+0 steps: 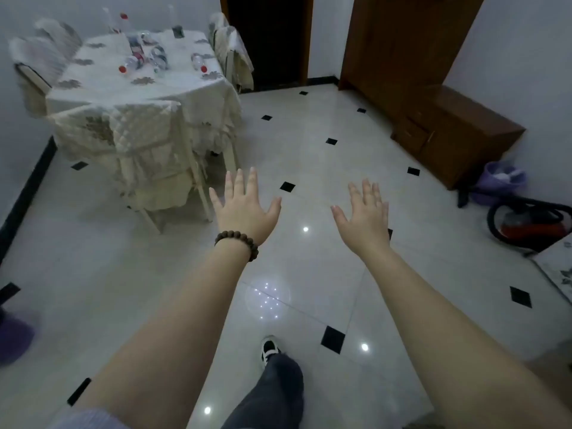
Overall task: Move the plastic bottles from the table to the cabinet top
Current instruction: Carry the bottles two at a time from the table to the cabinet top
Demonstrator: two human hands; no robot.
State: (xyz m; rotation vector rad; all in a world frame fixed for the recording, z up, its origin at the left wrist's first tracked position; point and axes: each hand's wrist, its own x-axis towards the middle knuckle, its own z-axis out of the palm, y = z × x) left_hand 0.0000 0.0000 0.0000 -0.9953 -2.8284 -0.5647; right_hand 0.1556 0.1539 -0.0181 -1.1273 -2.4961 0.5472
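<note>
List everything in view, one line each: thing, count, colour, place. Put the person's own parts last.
table: one, cream cloth with leaf pattern, far left
bottles: several, clear, some with red caps, count unclear, standing and lying on the table
chairs: several, cream covers, around the table
cabinet: one, brown wood, low, right wall, nothing seen on top
door: one, brown, open, behind the cabinet
basin: one, purple, on the floor by the cabinet
vacuum: one, black and orange, floor, right edge
floor: pale tiles, black diamonds
bracelet: one, brown beads, left wrist
left hand: open, holding nothing
right hand: open, holding nothing
leg: grey trouser, black-and-white shoe, bottom centre
</note>
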